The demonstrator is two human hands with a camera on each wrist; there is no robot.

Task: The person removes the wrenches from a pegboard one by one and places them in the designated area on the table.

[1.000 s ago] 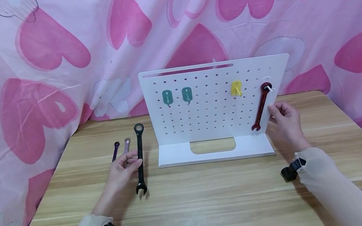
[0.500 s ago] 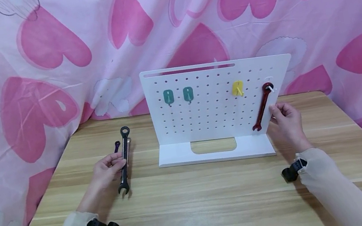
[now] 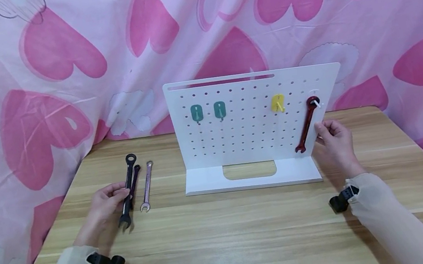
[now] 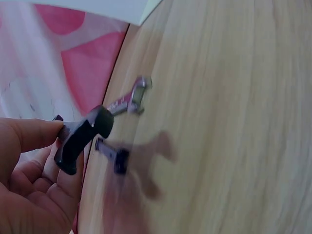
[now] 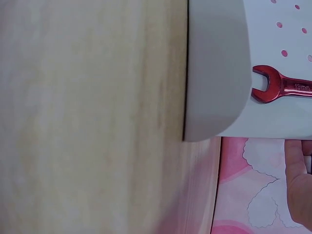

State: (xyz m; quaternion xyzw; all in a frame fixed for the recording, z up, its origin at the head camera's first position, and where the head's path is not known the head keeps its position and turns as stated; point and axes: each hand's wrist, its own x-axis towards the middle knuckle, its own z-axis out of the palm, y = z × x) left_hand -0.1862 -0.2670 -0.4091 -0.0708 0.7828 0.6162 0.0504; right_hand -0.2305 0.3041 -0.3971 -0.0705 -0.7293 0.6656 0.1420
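My left hand (image 3: 103, 203) pinches a black combination wrench (image 3: 129, 174) between thumb and fingers. It is held over a small dark purple wrench (image 3: 135, 177) and partly overlaps it in the head view. To the right of these lies a silver wrench (image 3: 147, 185) on the table; in the left wrist view its open end (image 4: 139, 95) shows beyond the black wrench. My right hand (image 3: 338, 143) grips the right edge of a white pegboard (image 3: 237, 137). Beside that hand, a red wrench (image 3: 306, 125) hangs by its ring end from a white hook (image 3: 317, 104).
Two green hooks (image 3: 197, 113) sit at the board's upper left and a yellow hook (image 3: 277, 103) at its right. The board's foot (image 3: 203, 182) stands on the wooden table (image 3: 229, 241). A pink heart-patterned cloth (image 3: 111, 36) hangs behind.
My left hand has carried the black wrench leftward, past the silver wrench to the purple one, uncovering the silver wrench. The right hand keeps its hold on the board.
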